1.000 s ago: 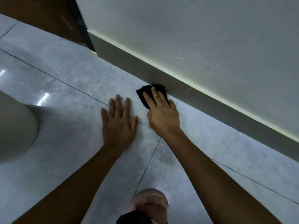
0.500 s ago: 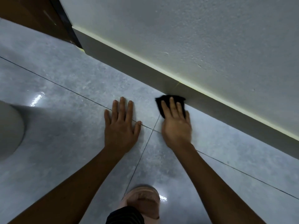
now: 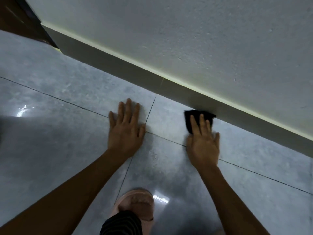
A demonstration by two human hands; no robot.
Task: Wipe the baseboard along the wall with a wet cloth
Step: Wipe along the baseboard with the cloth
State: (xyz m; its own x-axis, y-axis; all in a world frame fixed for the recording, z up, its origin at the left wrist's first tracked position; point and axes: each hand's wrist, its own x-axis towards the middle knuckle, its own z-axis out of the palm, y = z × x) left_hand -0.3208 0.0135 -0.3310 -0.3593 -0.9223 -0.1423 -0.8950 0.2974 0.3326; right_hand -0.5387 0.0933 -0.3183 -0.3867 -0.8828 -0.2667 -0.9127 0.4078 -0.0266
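Currently pressing a black cloth [image 3: 188, 119] down with the right hand [image 3: 203, 145], fingers straight and slightly apart over it, not curled round it. Keeps the cloth's far edge against the foot of the grey baseboard [image 3: 118, 67], down at the joint with the tiled floor [image 3: 67, 92]. Leans on the left hand [image 3: 126, 131], spread flat on the tile just left of a grout line [image 3: 150, 109], holding nothing. Crouches over a pink slipper [image 3: 135, 204] near the bottom edge.

Hard to say, with the right hand blurred and the corner dim, whether wiping the baseboard's face at all or only the floor beside it. Risks, then, cleaning the tile and missing the board: too flat a palm, too low a cloth. Risks also leaving the pale top lip [image 3: 186, 87] under the wall [image 3: 203, 39] untouched, by never lifting the cloth that high. Could lose the cloth under open fingers on a fast sweep, having no pinch on it. Could slip on the glossy, possibly damp tile with so much weight through the left palm. Could smear dirty water onto the wall's rough paint by riding too high. Plenty of baseboard left towards the right, and back towards the dark door frame [image 3: 17, 19].
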